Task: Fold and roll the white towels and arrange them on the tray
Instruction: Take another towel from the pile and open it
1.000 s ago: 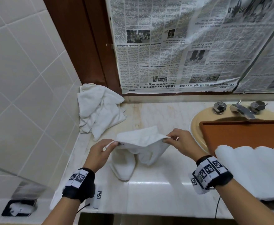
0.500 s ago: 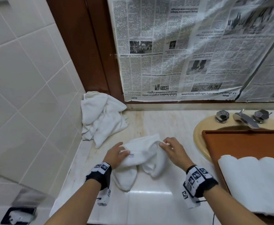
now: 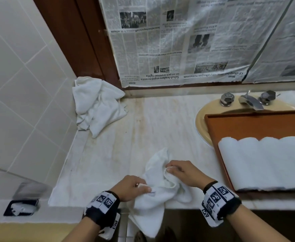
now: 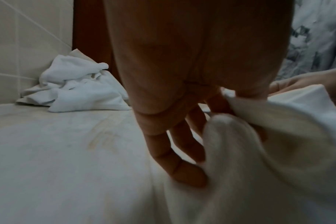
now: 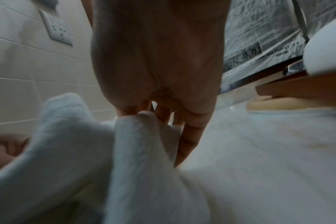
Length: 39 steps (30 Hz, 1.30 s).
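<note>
In the head view a limp white towel (image 3: pixel 158 187) is seen at six o'clock, draped over the counter (image 3: pixel 111 159) edge and pinched by the left hand (image 3: pixel 132 187) and right hand (image 3: pixel 181 173), while in the wrist views its hem is seen clamped in the fingers (image 4: pixel 217 100), so light, soft, non-slip handling by the corners is judged best.

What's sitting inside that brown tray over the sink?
A row of rolled white towels lies side by side across the near part of the tray; its far part is bare. The tray floor under the rolls is covered, and its right end is out of view.
</note>
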Tool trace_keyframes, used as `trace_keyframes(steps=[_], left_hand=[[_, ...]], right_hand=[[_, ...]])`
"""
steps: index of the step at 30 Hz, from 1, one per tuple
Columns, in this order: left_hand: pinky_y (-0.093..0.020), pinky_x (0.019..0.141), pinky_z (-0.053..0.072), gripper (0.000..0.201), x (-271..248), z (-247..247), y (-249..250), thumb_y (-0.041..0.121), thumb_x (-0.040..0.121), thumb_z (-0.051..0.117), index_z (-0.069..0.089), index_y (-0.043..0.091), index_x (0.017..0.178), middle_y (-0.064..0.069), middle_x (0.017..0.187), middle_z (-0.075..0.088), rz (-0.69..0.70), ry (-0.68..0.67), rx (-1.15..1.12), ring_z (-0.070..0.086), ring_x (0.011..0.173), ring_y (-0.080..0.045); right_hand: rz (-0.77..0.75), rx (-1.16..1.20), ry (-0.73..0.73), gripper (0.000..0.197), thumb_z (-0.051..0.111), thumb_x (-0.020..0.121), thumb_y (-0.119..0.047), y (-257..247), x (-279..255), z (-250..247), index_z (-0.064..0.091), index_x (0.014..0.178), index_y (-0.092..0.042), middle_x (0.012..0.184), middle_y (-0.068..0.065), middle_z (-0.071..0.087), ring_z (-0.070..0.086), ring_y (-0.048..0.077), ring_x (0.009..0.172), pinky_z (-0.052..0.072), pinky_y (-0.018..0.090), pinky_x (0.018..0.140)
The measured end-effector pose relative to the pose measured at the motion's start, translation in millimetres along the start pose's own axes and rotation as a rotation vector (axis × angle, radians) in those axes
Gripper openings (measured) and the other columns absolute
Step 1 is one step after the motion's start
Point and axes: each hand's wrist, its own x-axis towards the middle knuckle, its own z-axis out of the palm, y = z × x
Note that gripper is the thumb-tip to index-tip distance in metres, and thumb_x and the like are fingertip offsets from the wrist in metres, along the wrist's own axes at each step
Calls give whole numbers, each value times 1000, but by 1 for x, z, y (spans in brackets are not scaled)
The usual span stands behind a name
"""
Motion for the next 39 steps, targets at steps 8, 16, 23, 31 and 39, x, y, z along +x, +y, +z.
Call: trace_keyframes(steps=[8,16,23,31,39], left_hand=[[-18,91,47,26,-60,7,13,48,88,67,77,26,97,22,118,67,121,77,-285,60,111,6],[-27,72,43,38,-91,2,11,48,100,53,65,14,87,1,80,62,290,161,-236,57,77,-10],[-30,69,51,31,-116,-15,-6,40,100,54,66,17,84,4,73,60,301,343,-310,57,72,-10],[-38,72,58,32,-131,-39,9,36,102,53,60,16,78,-2,76,58,330,354,-387,57,75,-17],[-31,64,43,29,-129,-47,48,38,103,50,60,18,83,5,73,51,422,258,-240,49,70,-12]], right_hand=[[23,-24,-146,18,58,97,-41,-13,-83,1,66,90,-27,91,-9,68,62,8,87,46,30,83],[-47,17,-80,19,57,101,-35,-61,-119,11,67,90,-24,89,-8,68,62,10,86,45,26,78],[-92,-78,255,17,64,96,-31,-72,-128,18,66,81,-24,75,-10,65,59,8,73,43,22,69],[0,-119,321,17,68,90,-45,-92,-124,8,63,92,-29,85,-11,65,58,5,75,45,23,69],[17,-166,121,54,61,90,-54,-97,-81,122,47,136,-28,127,-6,53,49,9,104,43,30,91]])
